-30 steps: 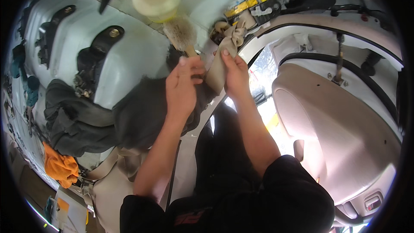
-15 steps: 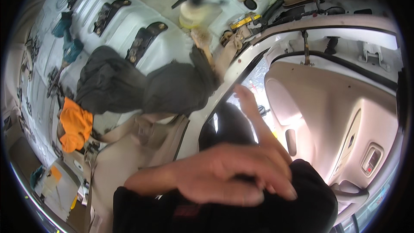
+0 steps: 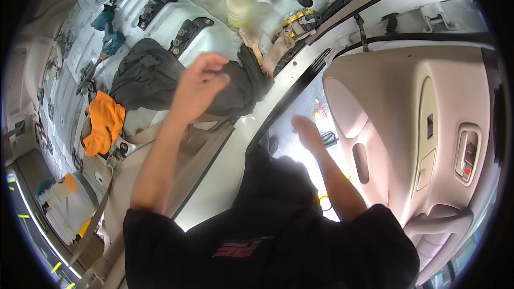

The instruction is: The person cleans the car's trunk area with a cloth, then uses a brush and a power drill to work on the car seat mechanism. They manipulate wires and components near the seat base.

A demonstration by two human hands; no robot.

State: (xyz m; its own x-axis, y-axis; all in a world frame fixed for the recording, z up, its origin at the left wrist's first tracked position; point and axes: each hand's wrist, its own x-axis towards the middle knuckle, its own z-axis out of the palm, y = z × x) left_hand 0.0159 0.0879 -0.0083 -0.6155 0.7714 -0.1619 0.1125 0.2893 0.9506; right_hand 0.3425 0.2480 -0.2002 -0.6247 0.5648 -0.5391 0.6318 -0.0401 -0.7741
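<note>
left hand (image 3: 198, 88) half-curled, nothing seen in it, above dark cloth (image 3: 235, 86) bunched against sill (image 3: 234, 147) edge, right hand (image 3: 305, 131) inside open doorway between sill and door panel (image 3: 399, 101), grip can't be told, brush (image 3: 251, 42) beyond cloth, beside beige strap (image 3: 277, 51)

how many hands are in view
2: the left hand is in front of the dark cloth, the right hand left of the tan door panel.
</note>
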